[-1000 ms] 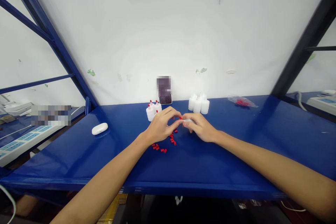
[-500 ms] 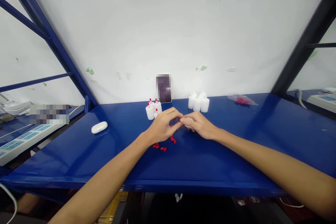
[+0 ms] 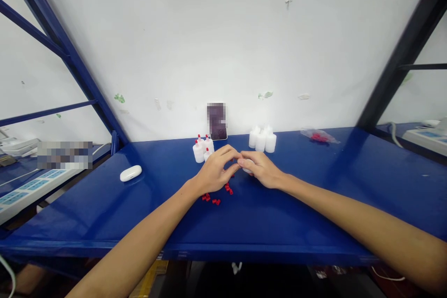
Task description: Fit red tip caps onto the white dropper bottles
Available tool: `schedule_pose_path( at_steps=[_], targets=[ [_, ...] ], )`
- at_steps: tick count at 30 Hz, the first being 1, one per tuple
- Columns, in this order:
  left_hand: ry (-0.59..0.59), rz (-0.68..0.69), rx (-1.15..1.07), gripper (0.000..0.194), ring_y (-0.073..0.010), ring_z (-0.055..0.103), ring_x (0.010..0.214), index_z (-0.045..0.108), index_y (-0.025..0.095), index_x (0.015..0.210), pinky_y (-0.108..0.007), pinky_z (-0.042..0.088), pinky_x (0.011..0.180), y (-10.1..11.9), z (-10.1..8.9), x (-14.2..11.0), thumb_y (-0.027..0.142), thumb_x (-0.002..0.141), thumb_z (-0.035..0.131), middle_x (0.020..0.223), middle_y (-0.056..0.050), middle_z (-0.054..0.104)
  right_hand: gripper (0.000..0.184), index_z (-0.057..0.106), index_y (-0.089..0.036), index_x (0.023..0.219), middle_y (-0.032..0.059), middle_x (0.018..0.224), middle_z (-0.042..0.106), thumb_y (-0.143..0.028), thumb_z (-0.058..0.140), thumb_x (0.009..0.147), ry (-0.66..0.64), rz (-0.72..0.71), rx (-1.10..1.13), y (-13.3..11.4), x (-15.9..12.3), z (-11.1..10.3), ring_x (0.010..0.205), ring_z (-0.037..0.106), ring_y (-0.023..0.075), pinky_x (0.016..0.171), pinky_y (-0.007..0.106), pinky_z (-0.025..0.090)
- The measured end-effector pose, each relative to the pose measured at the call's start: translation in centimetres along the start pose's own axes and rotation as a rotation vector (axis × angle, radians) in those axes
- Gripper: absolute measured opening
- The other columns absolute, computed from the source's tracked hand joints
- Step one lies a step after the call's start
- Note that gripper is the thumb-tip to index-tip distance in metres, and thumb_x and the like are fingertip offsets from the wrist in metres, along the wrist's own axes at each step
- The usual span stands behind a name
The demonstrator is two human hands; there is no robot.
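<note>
My left hand [image 3: 217, 171] and my right hand [image 3: 260, 168] meet fingertip to fingertip over the blue table [image 3: 314, 205]. My right hand is closed round a small white bottle [image 3: 247, 163], of which only a sliver shows. My left hand pinches at the bottle's tip; what it holds is hidden, possibly a red cap. Several loose red caps [image 3: 218, 195] lie on the table just below my left hand. Small white bottles with red caps [image 3: 201, 148] stand behind my left hand. Uncapped white bottles [image 3: 262, 139] stand behind my right hand.
A phone [image 3: 217, 121] leans against the white wall at the back. A white earbud case [image 3: 131, 173] lies to the left. A clear bag of red caps [image 3: 318, 136] lies at the back right. Blue shelf posts rise on both sides.
The hands have stayed together at the bottle with only small finger movements. The view has shifted slightly.
</note>
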State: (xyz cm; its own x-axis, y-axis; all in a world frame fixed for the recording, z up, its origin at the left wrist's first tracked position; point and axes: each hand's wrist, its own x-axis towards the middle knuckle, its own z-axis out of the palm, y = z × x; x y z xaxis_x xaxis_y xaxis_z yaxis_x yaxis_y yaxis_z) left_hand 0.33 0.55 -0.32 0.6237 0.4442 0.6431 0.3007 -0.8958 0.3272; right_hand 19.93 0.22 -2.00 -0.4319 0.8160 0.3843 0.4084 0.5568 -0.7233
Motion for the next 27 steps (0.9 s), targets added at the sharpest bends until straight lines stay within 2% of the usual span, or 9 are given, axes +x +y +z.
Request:
schedule_pose_path(
  at_steps=[4,8,11,15,22,25,27],
  targets=[
    [0.074,-0.052,0.13,0.019,-0.0186,0.055,0.084,0.055,0.019,0.096,-0.034,0.047,0.079,-1.1,-1.9,0.1,0.032,0.101,0.043,0.093,-0.006,0.06,0.048,0.055,-0.02,0.075,-0.0025,0.059,0.051,-0.055,0.033,0.099,-0.02,-0.001,0.121,0.3,0.0,-0.2,0.055,0.049,0.0135,0.056,0.026,0.037],
    [0.155,-0.122,0.43,0.019,-0.0229,0.053,0.1,0.057,0.019,0.097,-0.04,0.044,0.092,-3.3,-4.3,-0.2,0.033,0.1,0.043,0.106,-0.009,0.057,0.042,0.056,-0.019,0.072,-0.0027,0.058,0.05,-0.049,0.04,0.098,-0.049,0.029,0.107,0.2,-0.1,-0.5,0.055,0.05,0.0133,0.056,0.026,0.039],
    [0.153,-0.166,0.602,0.02,-0.0257,0.051,0.107,0.061,0.02,0.101,-0.044,0.042,0.095,-4.9,-5.3,-0.7,0.032,0.098,0.046,0.114,-0.011,0.053,0.039,0.055,-0.019,0.071,-0.0024,0.058,0.05,-0.045,0.042,0.097,-0.042,0.032,0.07,0.0,-0.1,-0.5,0.055,0.05,0.0134,0.056,0.026,0.038],
    [0.098,-0.193,0.684,0.021,-0.0274,0.049,0.111,0.063,0.02,0.104,-0.046,0.041,0.093,-6.3,-5.7,-1.2,0.031,0.098,0.046,0.12,-0.012,0.051,0.04,0.054,-0.019,0.068,-0.0017,0.058,0.05,-0.044,0.041,0.097,-0.02,0.012,0.098,0.1,-0.2,-0.4,0.055,0.05,0.0137,0.057,0.027,0.038],
    [0.014,-0.231,0.69,0.024,-0.0296,0.047,0.114,0.065,0.021,0.107,-0.049,0.04,0.094,-6.6,-5.9,-1.5,0.034,0.097,0.047,0.124,-0.013,0.05,0.045,0.047,-0.02,0.059,-0.0004,0.056,0.045,-0.045,0.038,0.096,0.043,-0.073,0.265,0.6,-0.7,-0.3,0.054,0.046,0.0149,0.056,0.03,0.036],
    [0.039,-0.221,0.669,0.027,-0.0298,0.046,0.116,0.064,0.022,0.114,-0.049,0.04,0.096,-5.8,-5.9,-1.2,0.033,0.096,0.048,0.126,-0.013,0.05,0.042,0.049,-0.02,0.061,0.0007,0.058,0.047,-0.045,0.04,0.094,0.144,-0.113,0.34,0.8,-0.8,-0.3,0.054,0.046,0.0156,0.055,0.031,0.035],
    [0.033,-0.166,0.639,0.027,-0.0282,0.048,0.113,0.064,0.021,0.114,-0.047,0.041,0.096,-4.8,-5.6,-0.8,0.032,0.096,0.048,0.124,-0.012,0.052,0.041,0.05,-0.02,0.063,0.0011,0.059,0.048,-0.047,0.041,0.093,0.237,-0.133,0.369,0.9,-0.9,-0.3,0.054,0.047,0.0161,0.054,0.031,0.035]
  ],
)
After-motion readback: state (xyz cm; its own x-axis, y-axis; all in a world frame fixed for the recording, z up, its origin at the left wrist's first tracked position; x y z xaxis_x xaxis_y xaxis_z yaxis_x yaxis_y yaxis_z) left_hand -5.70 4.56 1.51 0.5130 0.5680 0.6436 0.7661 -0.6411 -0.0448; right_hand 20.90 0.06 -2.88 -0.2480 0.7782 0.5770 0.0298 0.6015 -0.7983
